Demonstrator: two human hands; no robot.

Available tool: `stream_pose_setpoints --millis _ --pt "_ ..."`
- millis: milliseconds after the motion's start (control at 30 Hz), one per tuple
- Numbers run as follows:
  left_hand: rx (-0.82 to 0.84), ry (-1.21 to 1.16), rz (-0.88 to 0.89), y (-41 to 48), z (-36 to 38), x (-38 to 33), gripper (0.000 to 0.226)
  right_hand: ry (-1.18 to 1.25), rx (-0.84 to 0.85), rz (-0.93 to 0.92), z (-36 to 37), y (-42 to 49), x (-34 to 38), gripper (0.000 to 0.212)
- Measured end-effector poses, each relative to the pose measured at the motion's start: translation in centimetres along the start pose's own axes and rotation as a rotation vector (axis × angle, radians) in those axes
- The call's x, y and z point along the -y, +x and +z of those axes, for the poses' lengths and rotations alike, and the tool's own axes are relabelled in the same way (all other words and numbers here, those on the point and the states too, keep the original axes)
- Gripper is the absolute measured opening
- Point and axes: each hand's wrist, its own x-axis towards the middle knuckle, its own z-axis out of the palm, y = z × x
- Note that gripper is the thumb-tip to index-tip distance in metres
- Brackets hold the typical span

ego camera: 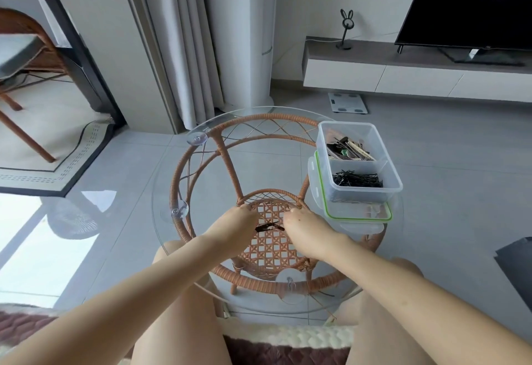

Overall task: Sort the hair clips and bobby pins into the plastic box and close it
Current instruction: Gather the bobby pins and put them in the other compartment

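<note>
I'm looking into a home living room: a big television (472, 5) stands on a low white media cabinet (403, 77), and long pale curtains (178, 48) hang to the tiled floor (446, 149). A bathroom scale (348, 103) lies near the cabinet, behind a glass-topped rattan table (259, 118).

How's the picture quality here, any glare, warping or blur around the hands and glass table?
Head view: window glare whitens the floor at lower left; the wide lens bends the curtain and tilts the television; the glass tabletop reflects only faintly; left hand, right hand and the dark pins between them look slightly soft.
</note>
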Motion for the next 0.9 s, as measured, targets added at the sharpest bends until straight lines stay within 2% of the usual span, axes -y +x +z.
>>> stream_pose_setpoints --millis 100,233,300,433,533,633,700,767,900 --pt "0.085 0.071 -0.014 0.6 -0.3 -0.7 0.022 -0.019 -0.022 0.01 0.6 -0.8 -1.0 0.034" --pt "0.185 0.178 -0.023 1.4 -1.3 -1.9 0.027 0.068 -0.051 0.028 0.2 -2.2 -2.0 0.013" --pt "0.199 0.233 0.005 1.5 -1.4 -2.1 0.027 0.116 -0.099 0.043 -0.7 -2.9 -2.4 0.011" --pt "0.196 0.228 0.017 1.5 -1.1 -1.8 0.027 0.187 -0.238 0.141 -4.7 -3.7 -5.1 0.019" --pt "0.2 0.157 0.003 1.7 -1.0 -1.4 0.025 0.061 -0.349 0.225 -7.4 -3.2 -9.0 0.018" --pt "0.224 0.147 0.011 2.0 -1.3 -1.1 0.024 -0.109 -0.273 0.213 -8.1 -2.0 -12.2 0.017" --pt "0.216 0.105 0.007 2.4 -2.1 -1.0 0.025 -0.12 -0.215 0.196 -7.8 -1.1 -13.4 0.019" --pt "0.188 0.077 0.012 2.9 -3.4 -1.1 0.028 -0.087 -0.204 0.197 -7.4 -0.6 -14.3 0.03" --pt "0.121 0.084 0.062 5.1 -7.3 -2.8 0.029 -0.035 -0.361 0.228 -6.7 -1.2 -15.1 0.036"
